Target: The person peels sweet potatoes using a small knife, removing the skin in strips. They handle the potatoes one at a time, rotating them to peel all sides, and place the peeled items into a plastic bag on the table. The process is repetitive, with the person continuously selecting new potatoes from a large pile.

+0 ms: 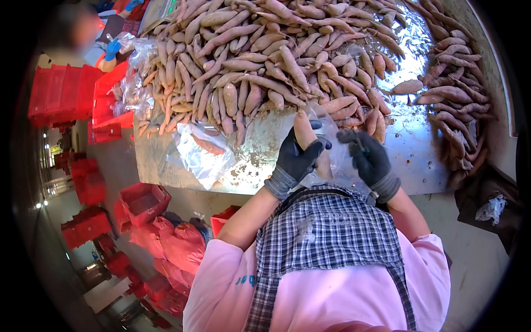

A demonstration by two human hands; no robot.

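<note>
My left hand (295, 159), in a black glove with a grey cuff, is closed around a long pale sweet potato (303, 130) held upright over the table's near edge. A clear plastic bag (330, 126) lies behind and beside that sweet potato. To its right, my right hand (371, 159), gloved alike, has its fingers curled in a pinch. Something small and dark (347, 136) shows at those fingertips; its kind is unclear. The metal table (260, 145) bears a large heap of sweet potatoes (249, 66) in front of both hands.
On the table's left lies a clear bag (202, 155) with a reddish sweet potato inside. More sweet potatoes (456, 99) line the right edge. Red crates (66, 94) and filled red sacks (174, 243) stand at left. A co-worker's blue-gloved hand (112, 48) is at the far left.
</note>
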